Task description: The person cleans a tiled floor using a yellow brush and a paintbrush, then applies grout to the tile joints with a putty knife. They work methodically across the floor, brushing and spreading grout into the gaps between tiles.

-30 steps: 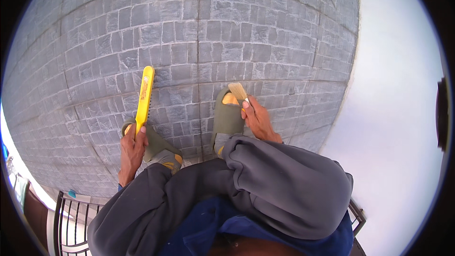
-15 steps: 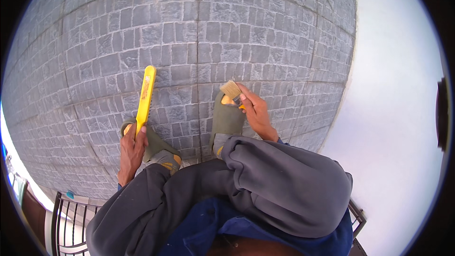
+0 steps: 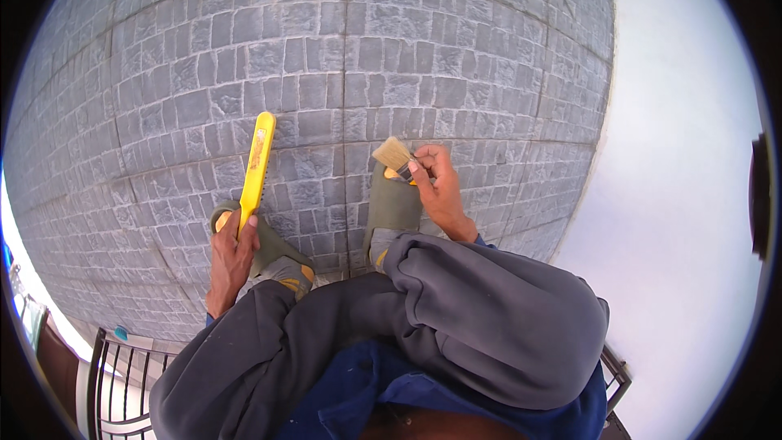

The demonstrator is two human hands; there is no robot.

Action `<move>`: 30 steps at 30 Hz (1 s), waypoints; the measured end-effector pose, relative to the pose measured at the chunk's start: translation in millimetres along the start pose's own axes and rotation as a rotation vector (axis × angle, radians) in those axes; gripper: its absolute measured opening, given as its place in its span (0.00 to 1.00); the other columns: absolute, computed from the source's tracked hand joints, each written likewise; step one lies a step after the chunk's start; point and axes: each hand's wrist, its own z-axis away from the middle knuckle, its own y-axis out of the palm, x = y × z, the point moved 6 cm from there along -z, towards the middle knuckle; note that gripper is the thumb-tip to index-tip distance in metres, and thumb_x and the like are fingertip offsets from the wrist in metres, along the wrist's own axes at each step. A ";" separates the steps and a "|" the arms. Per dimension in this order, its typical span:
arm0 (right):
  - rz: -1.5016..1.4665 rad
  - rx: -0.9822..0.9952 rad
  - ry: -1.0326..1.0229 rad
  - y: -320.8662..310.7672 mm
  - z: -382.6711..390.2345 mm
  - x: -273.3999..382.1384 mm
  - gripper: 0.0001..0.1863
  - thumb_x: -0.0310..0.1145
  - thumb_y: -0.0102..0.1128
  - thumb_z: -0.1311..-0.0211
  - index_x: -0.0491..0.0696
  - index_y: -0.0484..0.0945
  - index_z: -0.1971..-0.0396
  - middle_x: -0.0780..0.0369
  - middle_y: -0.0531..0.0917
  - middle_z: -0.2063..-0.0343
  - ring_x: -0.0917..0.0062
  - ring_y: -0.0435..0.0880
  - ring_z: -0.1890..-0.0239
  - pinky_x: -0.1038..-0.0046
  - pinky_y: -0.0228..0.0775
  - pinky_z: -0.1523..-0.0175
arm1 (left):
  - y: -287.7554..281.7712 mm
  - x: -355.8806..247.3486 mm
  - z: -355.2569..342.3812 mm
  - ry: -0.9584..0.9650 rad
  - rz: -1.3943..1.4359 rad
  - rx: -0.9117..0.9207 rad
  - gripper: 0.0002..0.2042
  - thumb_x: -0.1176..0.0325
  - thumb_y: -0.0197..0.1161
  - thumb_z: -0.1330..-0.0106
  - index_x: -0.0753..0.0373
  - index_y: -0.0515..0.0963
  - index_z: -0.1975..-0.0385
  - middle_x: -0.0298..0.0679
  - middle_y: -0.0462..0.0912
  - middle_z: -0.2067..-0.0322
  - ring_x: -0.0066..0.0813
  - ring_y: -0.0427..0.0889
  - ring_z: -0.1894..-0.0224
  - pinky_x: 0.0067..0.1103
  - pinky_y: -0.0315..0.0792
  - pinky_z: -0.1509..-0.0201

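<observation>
My left hand [image 3: 232, 258] is wrapped round the handle end of a yellow wire brush [image 3: 260, 155]. The brush points away from me, tilted slightly right, with short dark bristles along its right edge and a worn label on its back. On the other side, my right hand [image 3: 441, 191] grips a paintbrush [image 3: 393, 154] by its metal band and handle. Its pale bristles point up and to the left, above the toe of my right slipper [image 3: 393, 208]. Most of the paintbrush handle is hidden by my fingers. The left slipper [image 3: 269, 246] shows beside my left hand.
Grey stone-patterned paving [image 3: 309, 49] spreads ahead, scored by long joints. A white wall [image 3: 668, 195] runs along the right side. Behind me at lower left is a dark metal railing [image 3: 122, 383], with a small teal object [image 3: 121, 332] near it.
The fingers of my right hand have shifted on the paintbrush, and its bristles have turned slightly left. My left hand keeps its hold on the wire brush, which is nearly still.
</observation>
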 end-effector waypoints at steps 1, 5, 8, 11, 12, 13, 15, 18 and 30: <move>0.007 0.013 0.023 0.3 -0.7 -1.9 0.12 0.32 0.57 0.30 0.45 0.72 0.51 0.65 0.79 0.75 0.84 0.71 0.75 0.78 0.64 0.68 | -0.6 -3.5 -0.2 0.047 -0.005 -0.015 0.13 0.62 0.53 0.26 0.68 0.77 0.64 0.36 0.72 0.83 0.25 0.70 0.78 0.25 0.63 0.72; 0.051 0.064 0.015 3.7 -3.1 -2.0 0.10 0.32 0.56 0.29 0.46 0.76 0.53 0.64 0.80 0.73 0.84 0.72 0.73 0.78 0.65 0.67 | 0.4 -7.0 -3.1 0.064 -0.011 -0.017 0.14 0.62 0.54 0.26 0.68 0.77 0.64 0.36 0.72 0.83 0.25 0.69 0.78 0.25 0.63 0.72; 0.070 0.049 -0.069 4.2 -5.2 3.8 0.11 0.32 0.55 0.28 0.47 0.77 0.50 0.63 0.80 0.72 0.82 0.74 0.72 0.77 0.67 0.65 | 0.7 -6.2 -4.3 0.054 -0.002 -0.019 0.13 0.62 0.54 0.26 0.68 0.77 0.65 0.36 0.72 0.83 0.26 0.69 0.78 0.26 0.63 0.72; 0.180 0.082 -0.144 6.4 -6.4 7.6 0.16 0.33 0.54 0.28 0.49 0.75 0.43 0.61 0.81 0.71 0.80 0.75 0.71 0.75 0.68 0.65 | 1.2 -5.2 -5.4 0.071 -0.006 -0.023 0.13 0.62 0.54 0.26 0.68 0.76 0.65 0.36 0.72 0.83 0.26 0.69 0.78 0.26 0.63 0.72; 0.217 0.100 -0.148 7.3 -6.3 7.3 0.19 0.34 0.54 0.28 0.49 0.73 0.40 0.61 0.81 0.71 0.80 0.75 0.71 0.75 0.68 0.65 | 1.5 -2.7 -5.9 0.042 -0.008 -0.019 0.13 0.62 0.54 0.26 0.68 0.76 0.65 0.36 0.72 0.83 0.26 0.69 0.78 0.26 0.63 0.72; 0.257 0.100 -0.155 6.9 -6.4 7.3 0.21 0.34 0.53 0.28 0.50 0.71 0.37 0.60 0.81 0.70 0.79 0.75 0.71 0.75 0.68 0.64 | 1.2 -4.3 -5.8 0.081 -0.007 -0.027 0.13 0.62 0.54 0.26 0.68 0.76 0.65 0.35 0.72 0.83 0.26 0.69 0.78 0.26 0.63 0.72; 0.146 0.084 -0.092 4.6 -6.5 4.0 0.25 0.35 0.54 0.28 0.48 0.65 0.33 0.61 0.81 0.71 0.80 0.75 0.71 0.75 0.68 0.65 | 1.1 -1.6 -5.8 0.056 -0.003 -0.031 0.13 0.62 0.54 0.26 0.68 0.77 0.65 0.35 0.72 0.83 0.25 0.69 0.78 0.26 0.63 0.72; 0.070 0.066 -0.049 2.8 -7.1 3.6 0.34 0.37 0.58 0.30 0.45 0.57 0.29 0.61 0.80 0.72 0.80 0.75 0.72 0.75 0.68 0.65 | 0.1 -0.3 -4.6 0.039 0.027 -0.041 0.14 0.62 0.54 0.26 0.68 0.77 0.65 0.35 0.71 0.83 0.25 0.69 0.77 0.25 0.63 0.72; 0.067 -0.047 -0.057 1.4 -8.4 11.1 0.31 0.37 0.75 0.45 0.42 0.67 0.47 0.63 0.80 0.75 0.83 0.77 0.72 0.79 0.70 0.66 | -2.1 -2.0 -1.6 0.026 0.028 -0.051 0.14 0.62 0.54 0.26 0.68 0.76 0.68 0.35 0.72 0.83 0.24 0.69 0.78 0.25 0.63 0.72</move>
